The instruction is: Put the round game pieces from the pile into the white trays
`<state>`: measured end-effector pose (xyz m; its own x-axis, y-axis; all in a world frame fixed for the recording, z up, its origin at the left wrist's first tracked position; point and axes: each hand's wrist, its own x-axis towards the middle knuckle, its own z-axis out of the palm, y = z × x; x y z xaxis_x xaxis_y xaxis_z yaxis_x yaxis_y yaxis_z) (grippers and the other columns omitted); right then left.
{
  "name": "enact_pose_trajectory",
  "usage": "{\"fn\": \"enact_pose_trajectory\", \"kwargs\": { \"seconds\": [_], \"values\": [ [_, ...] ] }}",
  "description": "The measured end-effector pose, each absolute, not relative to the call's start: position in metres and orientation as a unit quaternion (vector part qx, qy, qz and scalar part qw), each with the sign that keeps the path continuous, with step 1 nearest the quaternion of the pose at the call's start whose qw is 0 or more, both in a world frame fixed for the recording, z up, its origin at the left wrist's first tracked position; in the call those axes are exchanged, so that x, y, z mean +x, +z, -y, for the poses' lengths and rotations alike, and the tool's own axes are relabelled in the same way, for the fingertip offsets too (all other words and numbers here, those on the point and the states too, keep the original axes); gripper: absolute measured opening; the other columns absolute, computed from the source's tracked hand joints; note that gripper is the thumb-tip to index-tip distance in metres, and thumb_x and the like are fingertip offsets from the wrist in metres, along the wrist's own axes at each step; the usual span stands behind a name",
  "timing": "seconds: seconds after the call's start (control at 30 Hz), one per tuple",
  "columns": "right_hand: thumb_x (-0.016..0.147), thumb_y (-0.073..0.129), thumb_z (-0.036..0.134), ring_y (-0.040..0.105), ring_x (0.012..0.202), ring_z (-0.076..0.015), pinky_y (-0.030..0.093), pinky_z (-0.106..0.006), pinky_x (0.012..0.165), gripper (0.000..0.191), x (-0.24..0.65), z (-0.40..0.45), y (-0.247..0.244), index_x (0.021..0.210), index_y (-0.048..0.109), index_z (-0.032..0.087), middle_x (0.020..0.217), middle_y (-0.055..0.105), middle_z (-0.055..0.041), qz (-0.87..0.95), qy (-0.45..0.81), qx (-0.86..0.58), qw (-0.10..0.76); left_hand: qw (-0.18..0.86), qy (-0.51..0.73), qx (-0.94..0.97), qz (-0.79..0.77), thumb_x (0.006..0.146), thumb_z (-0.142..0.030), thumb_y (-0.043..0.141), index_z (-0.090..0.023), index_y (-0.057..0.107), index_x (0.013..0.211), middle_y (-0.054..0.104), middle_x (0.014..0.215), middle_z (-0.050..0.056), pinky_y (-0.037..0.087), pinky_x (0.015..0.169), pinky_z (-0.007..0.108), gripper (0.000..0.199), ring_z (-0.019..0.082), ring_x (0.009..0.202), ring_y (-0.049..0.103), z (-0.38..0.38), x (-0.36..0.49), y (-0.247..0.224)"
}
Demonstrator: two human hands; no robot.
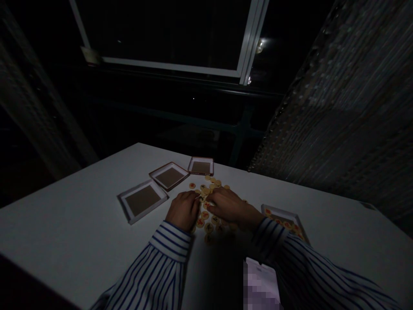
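Round wooden Chinese chess pieces with red or dark characters lie loosely piled on the white table. My left hand rests at the pile's left edge, its fingers curled against a few pieces. From the right, my right hand reaches into the pile, fingers bent around a Chinese chess piece with a red character. The two hands almost meet over the pile. Dim light and the fingers themselves partly hide what each hand grips.
Left of the pile lie a grey-rimmed box part, a brown-rimmed tray and a smaller tray. Another tray holding several pieces sits beyond my right forearm. A phone-like object is near the front. A beaded curtain hangs at right.
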<state>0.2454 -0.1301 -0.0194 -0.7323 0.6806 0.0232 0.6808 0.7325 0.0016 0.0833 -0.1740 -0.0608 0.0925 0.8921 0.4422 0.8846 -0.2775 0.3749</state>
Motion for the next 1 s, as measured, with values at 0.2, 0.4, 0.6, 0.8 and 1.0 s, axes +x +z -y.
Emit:
{"fn": "enact_pose_trajectory", "kwargs": {
  "seconds": [0.2, 0.4, 0.6, 0.8, 1.0],
  "values": [
    [0.081, 0.044, 0.034, 0.05, 0.095, -0.0205, 0.034, -0.029, 0.079, 0.028, 0.243, 0.13, -0.02, 0.094, 0.061, 0.016, 0.098, 0.058, -0.0101, 0.932, 0.001, -0.362, 0.012, 0.006, 0.315, 0.735, -0.6, 0.082, -0.024, 0.036, -0.016, 0.059, 0.101, 0.062, 0.102, 0.008, 0.041, 0.086, 0.036, 0.031, 0.021, 0.096, 0.053, 0.172, 0.083, -0.063],
    [0.079, 0.046, 0.032, 0.051, 0.092, -0.0205, 0.035, -0.029, 0.078, 0.026, 0.241, 0.13, -0.019, 0.091, 0.062, 0.015, 0.097, 0.058, -0.0103, 0.926, -0.006, -0.376, -0.002, 0.01, 0.316, 0.734, -0.601, 0.082, -0.025, 0.036, -0.016, 0.059, 0.1, 0.062, 0.101, 0.008, 0.041, 0.086, 0.036, 0.03, 0.022, 0.096, 0.053, 0.173, 0.083, -0.062],
    [0.078, 0.046, 0.032, 0.051, 0.09, -0.0202, 0.035, -0.029, 0.077, 0.025, 0.241, 0.127, -0.022, 0.088, 0.061, 0.015, 0.095, 0.058, -0.0101, 0.932, -0.012, -0.362, 0.004, 0.007, 0.314, 0.735, -0.601, 0.083, -0.025, 0.034, -0.016, 0.058, 0.101, 0.061, 0.103, 0.008, 0.04, 0.086, 0.036, 0.031, 0.021, 0.097, 0.053, 0.174, 0.083, -0.063],
    [0.079, 0.045, 0.031, 0.05, 0.093, -0.0215, 0.033, -0.032, 0.08, 0.024, 0.243, 0.128, -0.022, 0.09, 0.059, 0.015, 0.096, 0.059, -0.0098, 0.93, -0.024, -0.365, 0.029, 0.013, 0.316, 0.729, -0.606, 0.083, -0.026, 0.034, -0.015, 0.058, 0.1, 0.062, 0.102, 0.008, 0.041, 0.087, 0.036, 0.031, 0.022, 0.097, 0.053, 0.174, 0.084, -0.061],
    [0.08, 0.043, 0.03, 0.05, 0.093, -0.0207, 0.032, -0.032, 0.081, 0.023, 0.244, 0.135, -0.013, 0.091, 0.056, 0.015, 0.097, 0.058, -0.0094, 0.923, -0.023, -0.384, 0.026, 0.022, 0.323, 0.728, -0.604, 0.083, -0.026, 0.036, -0.015, 0.058, 0.1, 0.062, 0.1, 0.009, 0.041, 0.086, 0.036, 0.03, 0.021, 0.095, 0.054, 0.174, 0.084, -0.06]
  ]
}}
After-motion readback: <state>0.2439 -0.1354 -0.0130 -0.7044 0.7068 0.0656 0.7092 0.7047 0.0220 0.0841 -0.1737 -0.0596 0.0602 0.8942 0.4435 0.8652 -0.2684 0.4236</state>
